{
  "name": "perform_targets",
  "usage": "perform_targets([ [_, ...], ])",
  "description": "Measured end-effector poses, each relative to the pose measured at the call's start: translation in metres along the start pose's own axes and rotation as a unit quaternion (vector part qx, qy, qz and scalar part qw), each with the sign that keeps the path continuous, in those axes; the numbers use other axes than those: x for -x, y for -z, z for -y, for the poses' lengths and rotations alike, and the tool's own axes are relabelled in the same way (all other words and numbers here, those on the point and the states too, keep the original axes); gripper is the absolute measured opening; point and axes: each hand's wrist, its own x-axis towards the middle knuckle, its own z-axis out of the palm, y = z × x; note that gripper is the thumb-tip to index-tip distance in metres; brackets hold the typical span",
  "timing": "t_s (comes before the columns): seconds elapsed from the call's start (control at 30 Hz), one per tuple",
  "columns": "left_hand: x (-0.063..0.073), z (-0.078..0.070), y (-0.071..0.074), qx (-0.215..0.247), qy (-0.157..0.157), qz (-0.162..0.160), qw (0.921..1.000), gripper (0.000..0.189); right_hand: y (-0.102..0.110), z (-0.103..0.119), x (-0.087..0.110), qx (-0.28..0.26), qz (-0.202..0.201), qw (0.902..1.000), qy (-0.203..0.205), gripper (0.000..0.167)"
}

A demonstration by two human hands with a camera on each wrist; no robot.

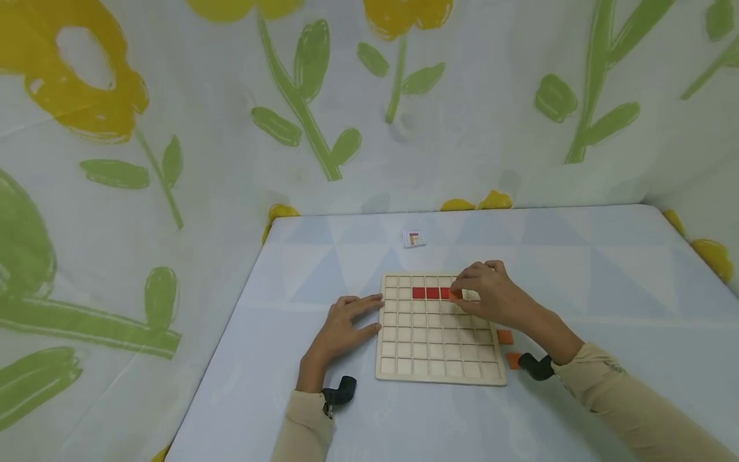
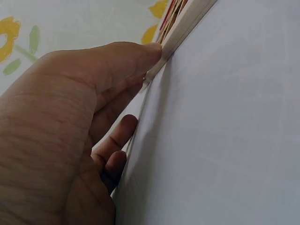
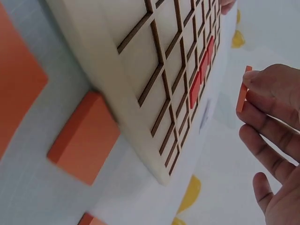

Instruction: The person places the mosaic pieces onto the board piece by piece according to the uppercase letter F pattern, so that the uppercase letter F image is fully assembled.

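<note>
A square wooden grid board (image 1: 435,371) lies on the table, and three red tiles (image 1: 433,293) sit side by side in one of its upper rows. My right hand (image 1: 491,292) is over the upper right of the board. Its thumb and fingers pinch an orange square tile (image 3: 243,91), held on edge above the grid just right of the red tiles. At the board's left edge is my left hand (image 1: 343,327), with fingers extended and thumb (image 2: 140,58) touching the wooden side. Loose orange tiles (image 1: 505,337) lie on the table beside the board's right edge.
A small printed card (image 1: 414,239) with a coloured grid pattern lies behind the board. The table (image 1: 323,256) has a pale triangle pattern, and flower-printed cloth (image 1: 462,128) stands around its back and left side.
</note>
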Motion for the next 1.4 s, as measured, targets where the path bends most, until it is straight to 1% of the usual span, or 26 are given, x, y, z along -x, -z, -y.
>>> perform_targets([
  [0.07,-0.001,-0.002,0.000,0.010,-0.005,0.001,0.9999,0.048,0.000,0.002,-0.001,0.001,-0.001,1.0000,0.001,0.018],
  [0.17,-0.002,-0.004,0.000,0.019,-0.005,0.002,0.9998,0.048,0.001,0.007,-0.005,-0.002,0.012,0.9999,-0.003,0.016],
  [0.3,-0.001,0.000,0.000,0.008,0.005,-0.003,1.0000,0.047,0.004,0.014,-0.014,0.003,0.025,0.9997,-0.005,0.014],
  [0.43,-0.001,0.001,0.001,0.007,0.004,-0.004,1.0000,0.047,0.005,0.019,-0.022,0.007,0.031,0.9995,-0.005,0.014],
  [0.53,-0.002,0.003,0.001,0.008,0.001,-0.002,1.0000,0.047,0.002,0.020,-0.025,-0.001,0.035,0.9994,-0.005,0.015],
  [0.6,-0.001,0.002,0.001,0.013,0.006,0.002,0.9999,0.048,-0.001,0.021,-0.027,-0.008,0.033,0.9994,-0.002,0.015],
  [0.73,0.001,-0.001,0.001,0.021,0.018,0.008,0.9996,0.048,-0.006,0.021,-0.029,-0.014,0.023,0.9995,0.016,0.016],
  [0.83,0.001,-0.002,0.002,0.014,0.021,0.013,0.9996,0.049,-0.008,0.023,-0.031,-0.010,0.021,0.9994,0.025,0.015],
  [1.0,-0.001,-0.001,0.005,0.003,0.014,0.009,0.9999,0.048,-0.012,0.027,-0.038,-0.013,0.025,0.9991,0.031,0.014],
  [1.13,-0.001,0.000,0.004,0.003,0.007,0.007,0.9999,0.048,-0.016,0.029,-0.042,-0.015,0.027,0.9991,0.030,0.013],
  [1.3,-0.001,0.001,0.002,0.001,0.002,0.005,1.0000,0.048,-0.025,0.029,-0.044,-0.004,0.034,0.9991,0.026,0.013],
  [1.4,-0.001,0.000,0.003,-0.005,0.002,0.007,1.0000,0.047,-0.030,0.028,-0.045,0.002,0.040,0.9989,0.026,0.013],
])
